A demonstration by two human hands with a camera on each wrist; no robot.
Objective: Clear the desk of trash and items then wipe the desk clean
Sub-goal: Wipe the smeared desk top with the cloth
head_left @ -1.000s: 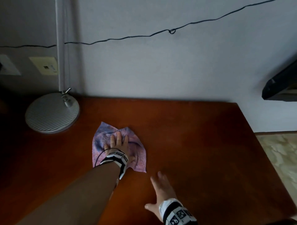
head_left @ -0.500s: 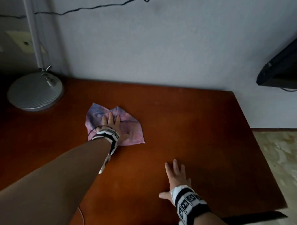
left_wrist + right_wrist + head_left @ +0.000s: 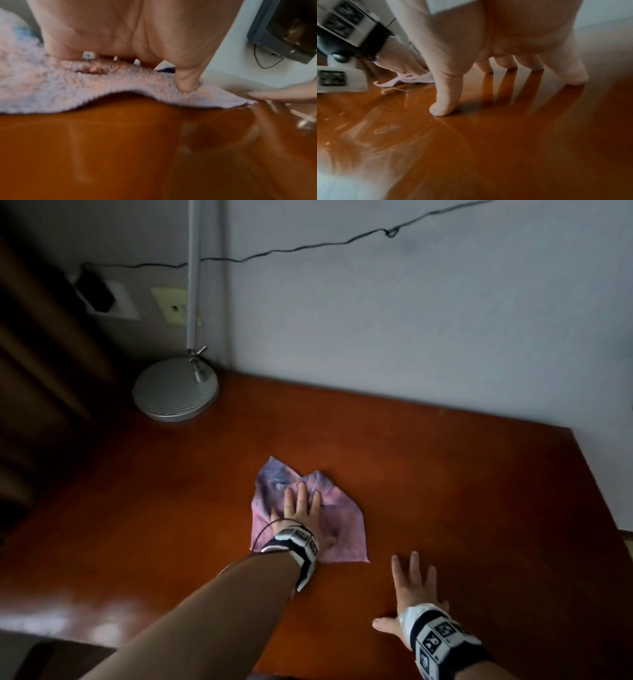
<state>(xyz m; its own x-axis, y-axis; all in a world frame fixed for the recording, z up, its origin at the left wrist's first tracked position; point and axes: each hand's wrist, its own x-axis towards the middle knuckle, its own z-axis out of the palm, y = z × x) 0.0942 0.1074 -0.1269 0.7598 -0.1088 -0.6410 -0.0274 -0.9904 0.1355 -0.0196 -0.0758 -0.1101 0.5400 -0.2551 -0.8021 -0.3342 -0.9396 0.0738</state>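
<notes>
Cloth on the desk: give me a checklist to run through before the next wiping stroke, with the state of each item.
1. Left hand flat on the cloth, fingers straight: ok.
2. Cloth lying flat: not ok, its near edge lifts off the desk in the left wrist view.
3. Right hand bracing on bare wood, off the cloth: ok.
4. Path to the right free of items: ok.
5. Lamp base standing apart from the cloth: ok.
6. Dirt left on the wood: cannot tell, glare and blur.

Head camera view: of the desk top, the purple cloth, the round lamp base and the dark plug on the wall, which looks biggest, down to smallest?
1. desk top
2. purple cloth, though the lamp base looks close in size and stands farther off
3. lamp base
4. dark plug
</notes>
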